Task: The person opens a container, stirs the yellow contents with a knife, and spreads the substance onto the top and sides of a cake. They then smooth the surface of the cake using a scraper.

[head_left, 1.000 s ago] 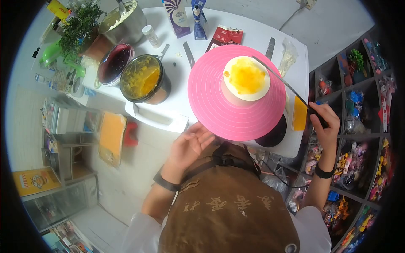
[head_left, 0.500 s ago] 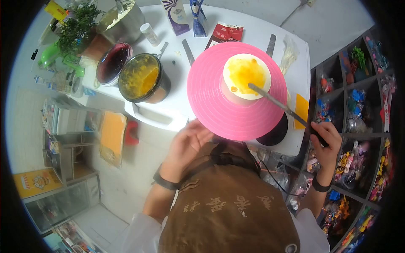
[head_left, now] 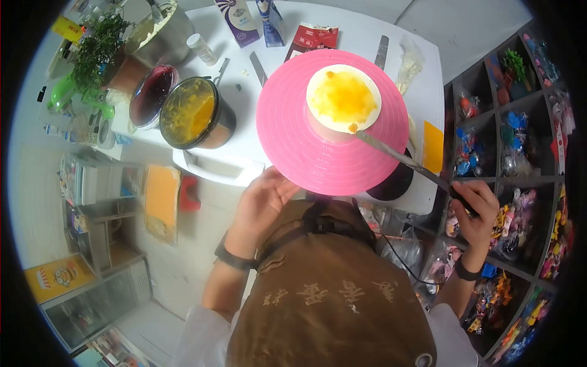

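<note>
A round white cake (head_left: 318,126) with yellow fruit filling (head_left: 344,98) spread on its top stands on a pink turntable (head_left: 287,153). My right hand (head_left: 476,211) is closed around the black handle of a long metal spatula (head_left: 403,158). The blade's tip is at the cake's near edge, beside a small orange piece. At the turntable's near left rim is my left hand (head_left: 266,199), its fingers apart and holding nothing; its fingertips are close to the rim, and whether they touch it I cannot tell.
Left of the turntable are a black-rimmed bucket of yellow filling (head_left: 189,113), a dark red bucket (head_left: 153,96) and a metal bowl of cream (head_left: 150,37). Cartons (head_left: 238,23) and a red packet (head_left: 313,40) lie behind. Shelves of toppers (head_left: 516,214) stand at the right.
The spatula tip has moved from the yellow filling on top to the cake's near edge. The whole view has shifted slightly. My left hand remains by the rim.
</note>
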Motion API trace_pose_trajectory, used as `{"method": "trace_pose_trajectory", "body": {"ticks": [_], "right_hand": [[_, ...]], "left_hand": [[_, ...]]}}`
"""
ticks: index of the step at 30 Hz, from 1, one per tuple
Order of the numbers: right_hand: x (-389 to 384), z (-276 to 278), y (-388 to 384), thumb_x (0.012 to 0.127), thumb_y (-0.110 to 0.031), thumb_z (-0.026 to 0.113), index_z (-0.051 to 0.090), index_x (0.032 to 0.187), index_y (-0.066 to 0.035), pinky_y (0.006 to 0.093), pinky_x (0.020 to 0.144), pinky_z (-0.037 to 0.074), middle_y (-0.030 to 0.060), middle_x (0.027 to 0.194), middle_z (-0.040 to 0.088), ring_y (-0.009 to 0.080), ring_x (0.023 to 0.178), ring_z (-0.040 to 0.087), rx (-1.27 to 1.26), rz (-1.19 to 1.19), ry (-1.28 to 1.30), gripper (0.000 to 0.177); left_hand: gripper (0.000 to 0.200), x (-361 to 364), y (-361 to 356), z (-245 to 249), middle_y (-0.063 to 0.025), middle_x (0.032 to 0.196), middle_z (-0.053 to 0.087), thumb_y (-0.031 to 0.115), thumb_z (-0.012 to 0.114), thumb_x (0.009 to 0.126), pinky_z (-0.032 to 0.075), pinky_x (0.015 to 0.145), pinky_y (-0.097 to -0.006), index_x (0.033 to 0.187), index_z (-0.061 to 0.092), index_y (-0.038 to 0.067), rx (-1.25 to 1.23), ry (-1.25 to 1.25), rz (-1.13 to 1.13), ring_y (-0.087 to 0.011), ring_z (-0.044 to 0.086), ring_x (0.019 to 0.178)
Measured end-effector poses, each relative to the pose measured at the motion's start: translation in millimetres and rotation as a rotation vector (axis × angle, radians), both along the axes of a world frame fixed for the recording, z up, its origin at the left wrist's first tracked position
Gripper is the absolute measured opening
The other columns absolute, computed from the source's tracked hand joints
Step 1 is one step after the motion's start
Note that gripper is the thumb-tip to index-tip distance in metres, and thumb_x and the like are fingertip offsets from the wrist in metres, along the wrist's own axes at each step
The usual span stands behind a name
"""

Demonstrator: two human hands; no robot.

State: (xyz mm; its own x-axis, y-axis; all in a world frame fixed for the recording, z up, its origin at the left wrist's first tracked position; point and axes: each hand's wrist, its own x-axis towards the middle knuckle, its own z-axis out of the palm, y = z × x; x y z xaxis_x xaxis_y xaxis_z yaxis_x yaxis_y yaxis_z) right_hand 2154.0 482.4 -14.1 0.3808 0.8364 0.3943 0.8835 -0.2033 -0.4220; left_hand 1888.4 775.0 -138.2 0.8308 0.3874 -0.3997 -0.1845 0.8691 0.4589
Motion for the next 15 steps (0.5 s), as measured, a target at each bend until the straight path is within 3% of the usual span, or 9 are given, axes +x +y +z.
{"method": "trace_pose_trajectory", "body": {"ticks": [15], "right_hand": [[15,1,16,0.063,0.003,0.074,0.070,0.101,-0.001,0.0294,0.059,0.045,0.0100,0.082,0.060,0.0224,0.067,0.058,0.006,0.018,-0.093,0.038]], "left_hand": [[0.048,-8,16,-5,-0.0206,0.131,0.055,0.014,0.046,0.085,0.037,0.109,-0.0429,0.129,0.048,-0.005,0.043,-0.053,0.030,-0.0323,0.054,0.121]]}}
